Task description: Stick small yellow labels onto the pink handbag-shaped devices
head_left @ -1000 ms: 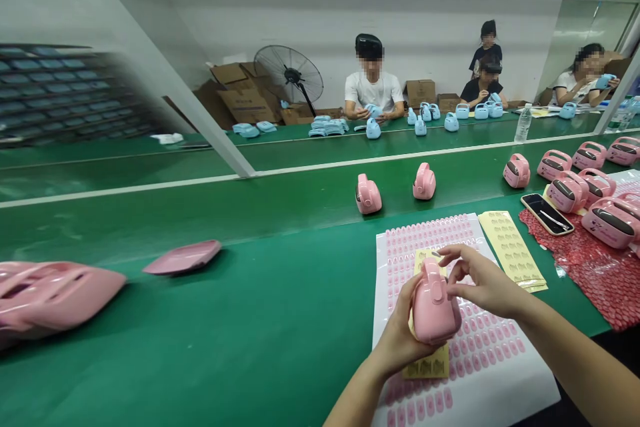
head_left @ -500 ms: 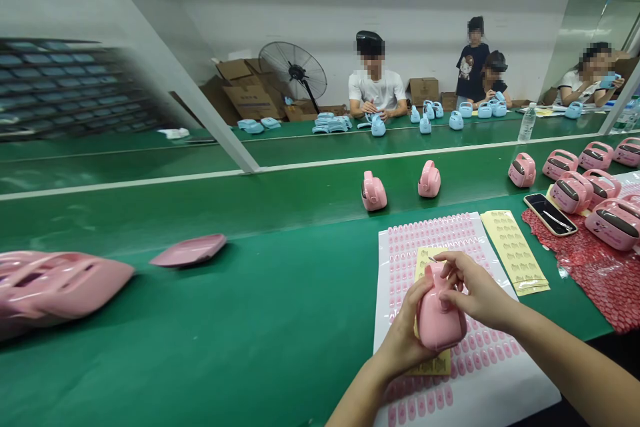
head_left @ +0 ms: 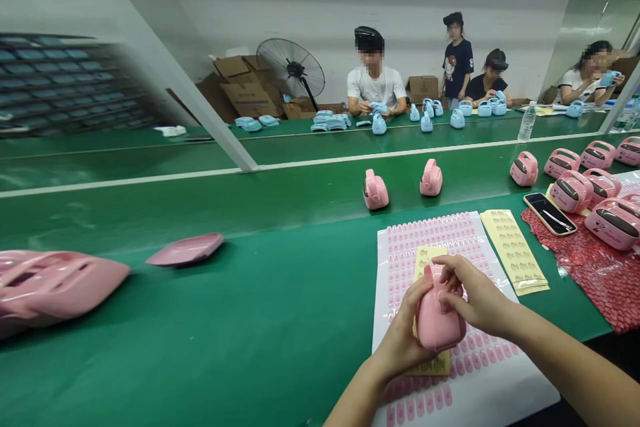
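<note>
A glossy pink plastic case with a carrying handle (head_left: 440, 327) is held up over the sticker sheet, its narrow side with a small round knob facing me. My left hand (head_left: 413, 320) wraps round its left side and base. My right hand (head_left: 463, 290) is closed at the upper right, thumb by the knob and fingertips at the handle; what lies under those fingertips is hidden. Beneath lie a white sheet of pink oval stickers (head_left: 403, 240) and, on it, a yellow label strip (head_left: 424, 257) partly covered by the case.
Yellow label sheets (head_left: 515, 250), a phone (head_left: 550, 213) and red bubble wrap (head_left: 590, 280) lie right, near several finished-looking pink cases (head_left: 613, 223). Two pink cases (head_left: 375, 190) stand ahead. Pink shells (head_left: 60, 283) lie left. Co-workers sit across the green table (head_left: 240, 340) with blue cases.
My hands and the pink case stay almost in place, with only a slight shift. Across the table, the standing person has moved left and a seated co-worker has lifted a blue piece.
</note>
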`<state>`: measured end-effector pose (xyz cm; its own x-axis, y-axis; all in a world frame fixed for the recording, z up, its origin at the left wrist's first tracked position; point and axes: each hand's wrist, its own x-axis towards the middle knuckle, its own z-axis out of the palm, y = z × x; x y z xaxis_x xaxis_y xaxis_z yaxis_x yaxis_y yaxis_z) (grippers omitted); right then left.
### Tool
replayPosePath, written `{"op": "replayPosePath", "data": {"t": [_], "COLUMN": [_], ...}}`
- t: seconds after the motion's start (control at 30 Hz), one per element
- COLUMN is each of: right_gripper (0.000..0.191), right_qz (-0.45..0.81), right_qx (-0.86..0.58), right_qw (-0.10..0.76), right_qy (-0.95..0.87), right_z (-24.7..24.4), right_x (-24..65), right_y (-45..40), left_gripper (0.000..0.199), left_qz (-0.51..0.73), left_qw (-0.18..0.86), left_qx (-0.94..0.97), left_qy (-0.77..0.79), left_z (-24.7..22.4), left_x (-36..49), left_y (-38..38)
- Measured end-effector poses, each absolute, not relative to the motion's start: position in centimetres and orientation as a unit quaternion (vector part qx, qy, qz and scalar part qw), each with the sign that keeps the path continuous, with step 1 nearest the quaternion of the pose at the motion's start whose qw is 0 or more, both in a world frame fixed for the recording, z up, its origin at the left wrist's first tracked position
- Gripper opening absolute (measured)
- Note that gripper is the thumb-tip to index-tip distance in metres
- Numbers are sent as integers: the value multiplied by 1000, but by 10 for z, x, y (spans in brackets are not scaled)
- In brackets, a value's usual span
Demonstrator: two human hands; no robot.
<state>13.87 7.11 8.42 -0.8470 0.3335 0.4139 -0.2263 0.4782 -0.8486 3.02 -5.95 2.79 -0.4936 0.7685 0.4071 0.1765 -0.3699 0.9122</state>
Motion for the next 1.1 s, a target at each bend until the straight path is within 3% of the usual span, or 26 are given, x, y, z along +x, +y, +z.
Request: {"op": "replayPosePath", "data": {"t": [0.3, 0.43, 0.6, 0.73, 0.9, 1.0, 1.1], "right_gripper": [60, 74, 72, 72, 76, 86, 74], "right_qz": [378, 356, 350, 396, 569, 637, 663], "right_qx": [61, 81, 126, 90, -35, -73, -63], "right_qw": [367, 356, 356, 313, 225, 156, 108], "right_qy": [-848, -860, -857, -859, -790, -752, -738], "right_z": [68, 59, 50, 49, 48, 47, 47], "right_x": [146, 149, 147, 142, 126, 118, 117], "right_y": [69, 69, 74, 71, 75, 89, 104], "left_gripper": [91, 89, 89, 90, 91, 95, 93], "left_qz": [631, 630, 576, 552, 550, 572, 626], "left_qw": [109, 116, 113, 116, 108, 167, 273], "left_qx": [539, 527, 569, 571, 578, 569, 519], "left_qy": [547, 558, 576, 597, 593, 567, 514], "left_z": [12, 9, 10, 11, 12, 15, 22], "left_x": [26, 25, 21, 20, 23, 24, 23], "left_y": [-59, -61, -65, -65, -68, -75, -74]}}
